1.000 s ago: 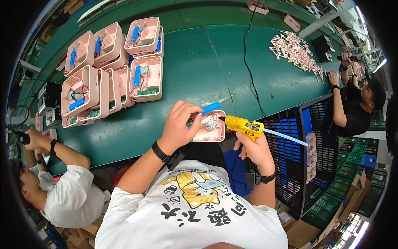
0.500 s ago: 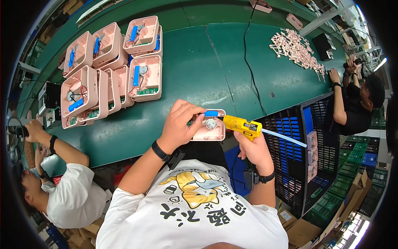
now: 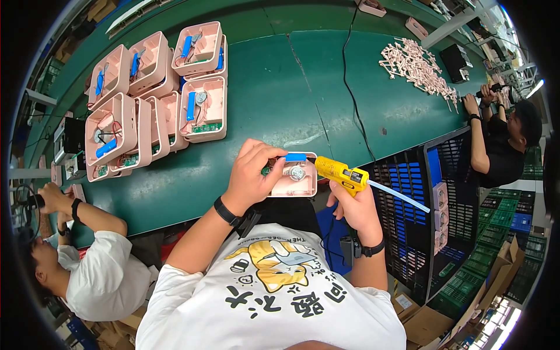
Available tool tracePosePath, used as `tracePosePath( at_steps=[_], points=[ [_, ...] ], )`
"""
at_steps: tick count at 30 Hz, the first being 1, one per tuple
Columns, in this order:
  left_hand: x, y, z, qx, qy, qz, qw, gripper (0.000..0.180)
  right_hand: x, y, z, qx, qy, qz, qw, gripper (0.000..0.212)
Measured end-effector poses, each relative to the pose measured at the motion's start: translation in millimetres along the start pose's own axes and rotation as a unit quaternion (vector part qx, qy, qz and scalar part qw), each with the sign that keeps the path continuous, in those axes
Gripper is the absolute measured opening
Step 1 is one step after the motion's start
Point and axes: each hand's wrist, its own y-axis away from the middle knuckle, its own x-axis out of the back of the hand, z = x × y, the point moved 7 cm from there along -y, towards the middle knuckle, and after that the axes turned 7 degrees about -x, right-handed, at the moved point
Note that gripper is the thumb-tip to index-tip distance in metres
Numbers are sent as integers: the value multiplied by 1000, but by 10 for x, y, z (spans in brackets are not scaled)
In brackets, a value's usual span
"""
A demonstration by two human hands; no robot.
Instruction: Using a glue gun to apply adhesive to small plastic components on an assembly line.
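Note:
A pink plastic housing (image 3: 299,188) lies at the table's near edge in front of me. Along its far side is a blue cylindrical battery (image 3: 296,157); my left hand (image 3: 256,169) pinches the battery's left end, wrist resting near the housing. A round silvery part (image 3: 297,173) sits inside the housing, just below the battery. My right hand (image 3: 357,205) is closed round the handle of a yellow hot glue gun (image 3: 341,175). The gun's dark nozzle points left and reaches the battery's right end. A translucent glue stick (image 3: 399,196) sticks out of its back.
Stacked pink housings (image 3: 204,111) with blue batteries stand at the left. Small pink parts (image 3: 417,70) form a pile at far right. A black cable (image 3: 352,87) crosses the green table (image 3: 274,87). Black crates (image 3: 402,216) stand at my right. Co-workers sit on both sides.
The battery and the glue gun's nozzle have shifted very slightly up and to the left. The right-hand co-worker's dark tool has lifted, and the left-hand co-worker's hands have moved.

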Motion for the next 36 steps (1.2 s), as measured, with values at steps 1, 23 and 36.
tracePosePath(
  at_steps=[1,23,36],
  points=[
    [-5,4,-5,4,5,0,1000,17,-1,-7,2,0,0,0,1000,29],
    [-15,38,-53,28,12,6,1000,18,36,79,14,-24,-15,-28,999,27],
    [-20,1,-17,5,34,-25,999,16,164,-34,156,16,-83,-71,994,41]
  ],
)
